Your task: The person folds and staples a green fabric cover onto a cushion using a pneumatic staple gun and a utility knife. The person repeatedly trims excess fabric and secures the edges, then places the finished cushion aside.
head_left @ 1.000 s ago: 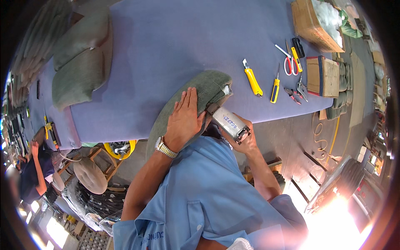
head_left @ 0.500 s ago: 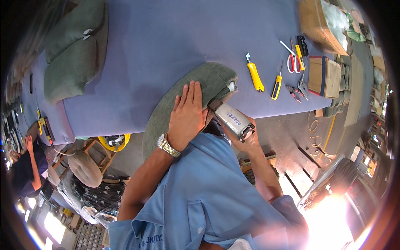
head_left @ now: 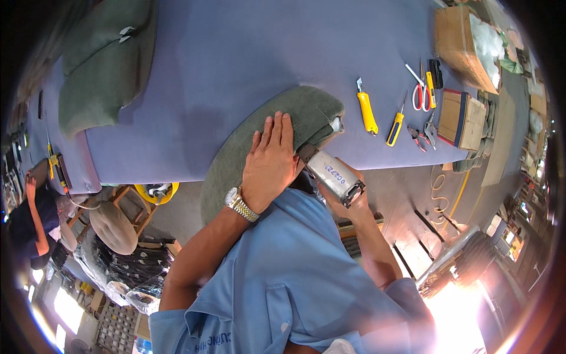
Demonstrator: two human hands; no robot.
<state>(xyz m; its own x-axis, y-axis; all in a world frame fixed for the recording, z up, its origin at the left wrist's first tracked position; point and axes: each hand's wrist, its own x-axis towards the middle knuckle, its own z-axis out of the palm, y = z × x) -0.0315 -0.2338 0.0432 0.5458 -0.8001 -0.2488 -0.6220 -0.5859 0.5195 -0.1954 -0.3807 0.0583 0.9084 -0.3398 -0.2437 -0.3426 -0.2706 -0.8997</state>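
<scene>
A curved green fabric cushion (head_left: 236, 150) lies at the near edge of the blue table, a bit of white stuffing showing at its right end. My left hand (head_left: 268, 159) rests flat on its top, fingers stretched out. In my right hand (head_left: 348, 197) is a silver staple gun (head_left: 331, 172), its dark nose touching or very close to the cushion's near side. The gun's body hides most of the right fingers and the grip. Whether a staple comes out cannot be seen.
On the table's right lie a yellow utility knife (head_left: 367, 111), a screwdriver (head_left: 395, 127), scissors (head_left: 421, 94), pliers (head_left: 418, 140) and cardboard boxes (head_left: 463, 118). More green cushions (head_left: 106, 71) sit at the left. Behind them, another person (head_left: 32, 218) stands by a second staple gun (head_left: 58, 168).
The view has shifted slightly. My left hand stays flat on the cushion, and the staple gun stays at its near side in my right hand.
</scene>
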